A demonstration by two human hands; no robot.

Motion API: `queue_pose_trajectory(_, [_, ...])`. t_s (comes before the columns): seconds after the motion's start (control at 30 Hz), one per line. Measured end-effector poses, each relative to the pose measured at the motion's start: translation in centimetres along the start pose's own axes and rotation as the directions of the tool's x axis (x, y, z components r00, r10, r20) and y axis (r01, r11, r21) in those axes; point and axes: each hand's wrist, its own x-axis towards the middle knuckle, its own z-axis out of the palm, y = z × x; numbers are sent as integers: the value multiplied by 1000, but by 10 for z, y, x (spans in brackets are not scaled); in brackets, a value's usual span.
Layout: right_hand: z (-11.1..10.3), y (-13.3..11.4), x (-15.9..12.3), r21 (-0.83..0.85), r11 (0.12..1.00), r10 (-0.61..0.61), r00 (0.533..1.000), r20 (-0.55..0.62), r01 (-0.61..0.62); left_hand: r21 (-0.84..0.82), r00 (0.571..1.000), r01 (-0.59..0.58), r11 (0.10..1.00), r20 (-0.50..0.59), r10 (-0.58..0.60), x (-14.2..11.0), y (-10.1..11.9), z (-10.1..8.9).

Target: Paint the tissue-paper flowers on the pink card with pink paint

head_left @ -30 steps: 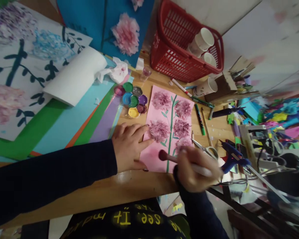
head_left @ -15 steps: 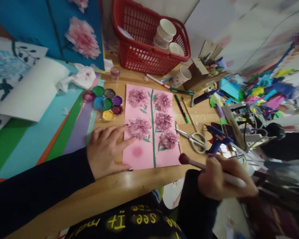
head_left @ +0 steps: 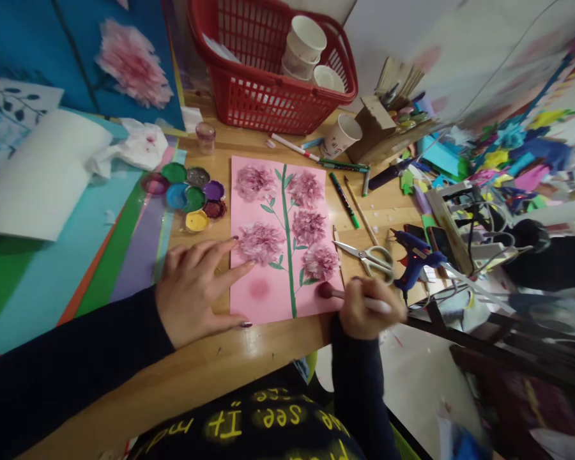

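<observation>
A pink sheet of paper [head_left: 273,305] lies near the table's front edge, with a painted green stem and several ruffled mauve flowers [head_left: 261,243] on it. Low on its left half is a round darker pink smudge [head_left: 259,289]. My left hand [head_left: 196,284] is spread over the sheet's left edge, fingertips resting on the paper. In my right hand [head_left: 370,308] is a makeup brush [head_left: 376,305] with a pale handle, gripped in closed fingers. The brush's dark pink round head is at the sheet's lower right, just below a flower; whether it touches the paper I cannot tell.
Small paint pots [head_left: 194,199] stand left of the sheet. To the right lie scissors [head_left: 367,255], a green marker [head_left: 345,201] and a blue glue gun [head_left: 418,255] with a cord. Behind are a red basket [head_left: 273,102] holding cups and a paper cup [head_left: 341,135].
My right hand swung with the brush from the sheet's lower left out past its right edge, then back over the lower right corner. My left hand stays on the paper. The view shifted right.
</observation>
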Motion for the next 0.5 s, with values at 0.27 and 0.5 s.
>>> queue_pose_trajectory(0.27, [10,8,-1,57,998,-23,997,74,19,35,1000,1,999,17,-2,3,4,-5])
queue_pose_trajectory(0.5, [0,9,-4,15,1000,-7,964,266,3,1,990,-39,999,-134,39,0,3,-8])
